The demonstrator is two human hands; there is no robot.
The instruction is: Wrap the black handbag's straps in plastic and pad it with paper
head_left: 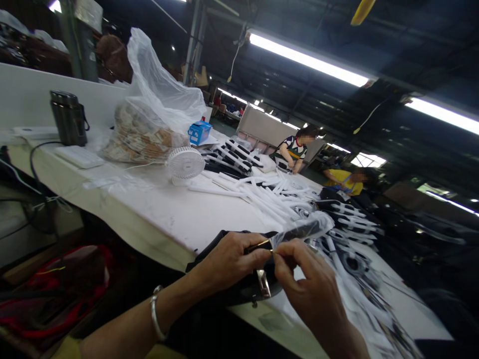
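My left hand [237, 257] is closed on a black leather-like item [234, 294], its thumb and fingers pinching a gold-edged strap end [260, 245]. Facing it, my right hand [309, 274] has thumb and forefinger pressed together at the tip of that gold edge. What lies between those fingertips is too small to make out. Below both hands a shiny gold metal clasp [263, 283] hangs on the black item. Clear plastic film [305, 228] rises just behind my right fingers. The lower part of the black item is in shadow.
White-wrapped strips [262, 194] pile across the table [168, 209], with black parts at right. A small white fan [185, 163], a blue box [199, 132], a plastic bag of brown pieces [145, 129] and a dark flask [68, 118] stand behind. Two people work farther off.
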